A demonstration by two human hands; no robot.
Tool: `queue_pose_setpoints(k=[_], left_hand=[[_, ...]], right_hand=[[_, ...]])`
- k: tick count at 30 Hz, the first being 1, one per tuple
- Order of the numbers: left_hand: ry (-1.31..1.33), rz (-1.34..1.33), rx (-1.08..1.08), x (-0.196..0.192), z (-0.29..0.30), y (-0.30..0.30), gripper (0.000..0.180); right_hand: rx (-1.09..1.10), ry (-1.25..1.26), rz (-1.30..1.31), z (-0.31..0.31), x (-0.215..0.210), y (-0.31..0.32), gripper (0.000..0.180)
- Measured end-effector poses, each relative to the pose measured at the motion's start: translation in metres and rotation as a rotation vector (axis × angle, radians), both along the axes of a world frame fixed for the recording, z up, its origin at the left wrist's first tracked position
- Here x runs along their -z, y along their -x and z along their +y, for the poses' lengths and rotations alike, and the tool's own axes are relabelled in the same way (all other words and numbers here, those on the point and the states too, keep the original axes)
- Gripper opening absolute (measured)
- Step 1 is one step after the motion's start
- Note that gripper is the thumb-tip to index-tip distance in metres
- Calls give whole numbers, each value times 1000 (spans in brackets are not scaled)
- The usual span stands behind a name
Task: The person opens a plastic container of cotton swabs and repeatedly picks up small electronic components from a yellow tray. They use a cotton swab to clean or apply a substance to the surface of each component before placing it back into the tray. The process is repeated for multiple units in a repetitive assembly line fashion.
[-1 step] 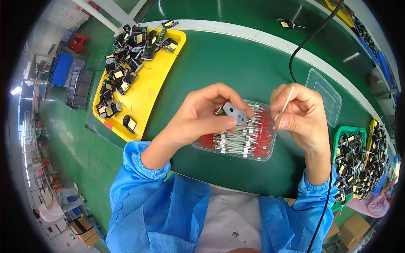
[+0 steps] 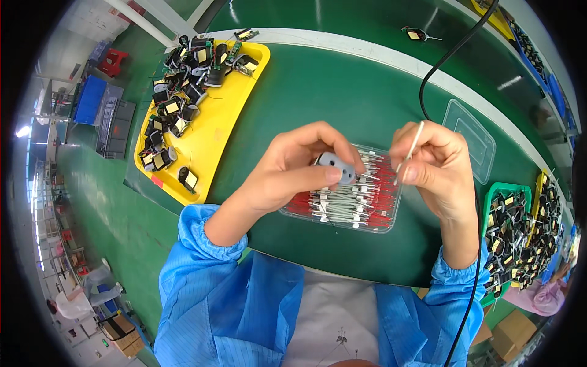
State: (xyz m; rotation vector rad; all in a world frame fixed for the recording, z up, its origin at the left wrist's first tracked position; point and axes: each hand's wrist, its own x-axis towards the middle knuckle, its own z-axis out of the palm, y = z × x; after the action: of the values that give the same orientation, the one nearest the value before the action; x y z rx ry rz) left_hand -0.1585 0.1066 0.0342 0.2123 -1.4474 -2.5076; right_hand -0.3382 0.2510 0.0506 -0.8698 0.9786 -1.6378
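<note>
Between the thumb and fingers of my left hand (image 2: 293,165) is a small grey part (image 2: 337,167) with rounded ends and dark round holes in its face. A thin white stick-like piece (image 2: 411,150) slants upward from the pinch of my right hand (image 2: 435,162); its exact kind is unclear. The two held pieces are apart. Under and between my hands lies a clear plastic box (image 2: 382,230), filled with many thin pale rods with white and red ends (image 2: 342,207). My left hand hides part of it.
On the left, a yellow tray (image 2: 223,144) bears a heap of small black-and-grey assemblies (image 2: 177,101). A clear lid (image 2: 469,144) lies at the right, beyond a black cable (image 2: 422,92). Green (image 2: 510,188) and yellow trays of similar assemblies stand farther right. One assembly (image 2: 416,34) lies at the back.
The grey part has turned slightly in my left hand and sits a little lower. The white stick has shifted slightly left and down with my right fingers.
</note>
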Motion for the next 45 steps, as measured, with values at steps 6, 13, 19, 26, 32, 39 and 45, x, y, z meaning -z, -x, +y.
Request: queue_pose_setpoints(k=[6,13,19,26,32,39,45], left_hand=[[412,-86,23,-14,16,-1,9],[576,93,-44,-4,25,5,7],[646,119,7,-6,15,3,6],[683,125,74,-9,7,0,6],[645,-14,56,-16,-3,-7,5],[185,63,-35,-11,4,-5,43],[344,173,-157,9,-1,-1,36]], right_hand=[[96,20,-5,2,-3,-21,18],[-24,17,-76,2,-1,-23,15],[-32,44,-87,3,0,-18,13],[5,28,-87,3,0,-19,12],[137,129,-40,6,-11,-2,18],[114,153,-27,6,-14,0,20],[139,274,71,4,-15,-5,20]])
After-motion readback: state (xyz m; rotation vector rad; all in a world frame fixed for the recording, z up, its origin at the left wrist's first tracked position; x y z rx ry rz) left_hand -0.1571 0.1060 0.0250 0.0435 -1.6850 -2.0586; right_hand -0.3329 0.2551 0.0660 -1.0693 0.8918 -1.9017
